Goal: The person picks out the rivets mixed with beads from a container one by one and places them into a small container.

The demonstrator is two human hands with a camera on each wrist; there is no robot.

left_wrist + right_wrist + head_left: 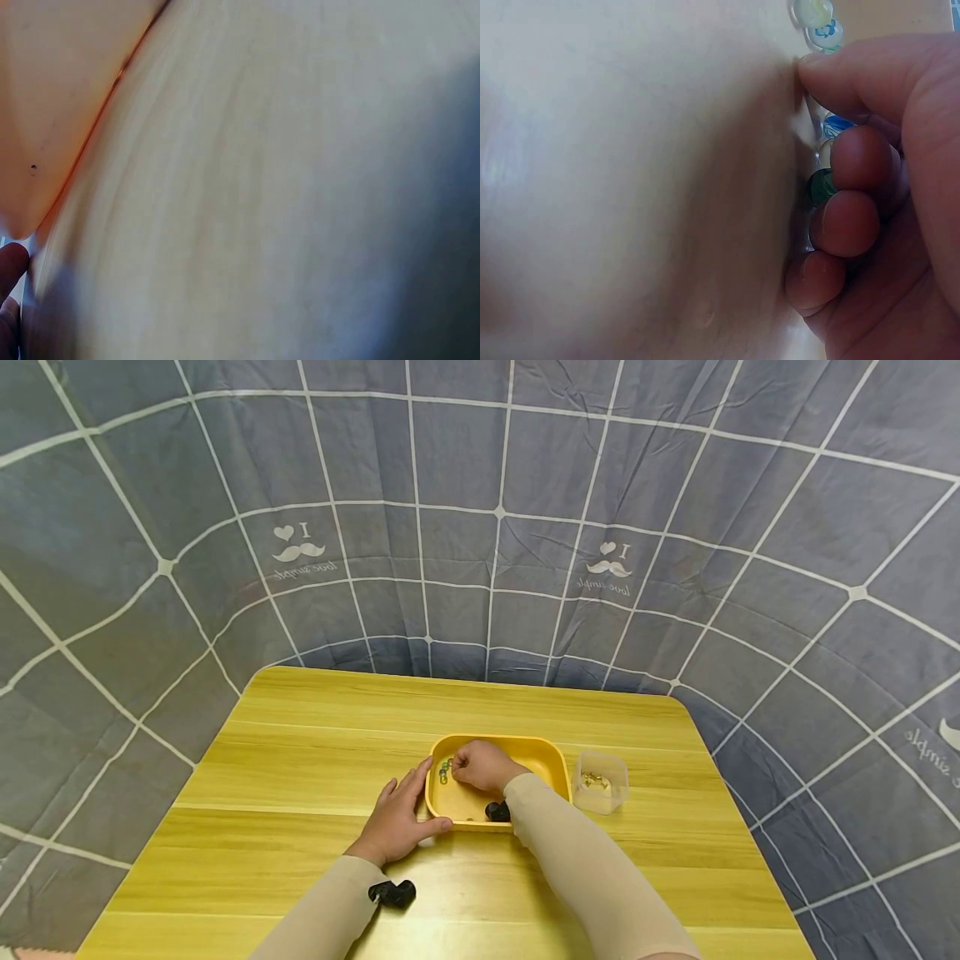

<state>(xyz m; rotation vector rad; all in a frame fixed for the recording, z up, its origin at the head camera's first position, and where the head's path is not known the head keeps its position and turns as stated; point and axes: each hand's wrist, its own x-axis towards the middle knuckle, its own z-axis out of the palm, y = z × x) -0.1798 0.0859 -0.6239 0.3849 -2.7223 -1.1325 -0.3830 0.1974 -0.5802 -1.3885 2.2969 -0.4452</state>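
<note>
A yellow tray [536, 746] sits on the table with several glass marbles [443, 775] in its left part. My left hand [397, 822] spans its front left corner, straight fingers along the left side and thumb at the front rim. Reaching inside, my right hand [483, 767] has curled fingers low by the marbles. In the right wrist view, a green marble [821, 187] and a blue-streaked marble [837, 124] show behind its fingertips, and a clear marble [814, 10] lies beyond the thumb. I cannot tell whether the right hand pinches one.
Right of the tray stands a clear plastic box [613, 789] holding small gold-coloured pieces [595, 780]. Both rest on a wood-grain table [315, 735]. A grey checked curtain [457, 552] surrounds the table's back and sides. Black wrist cameras [393, 893] sit on both sleeves.
</note>
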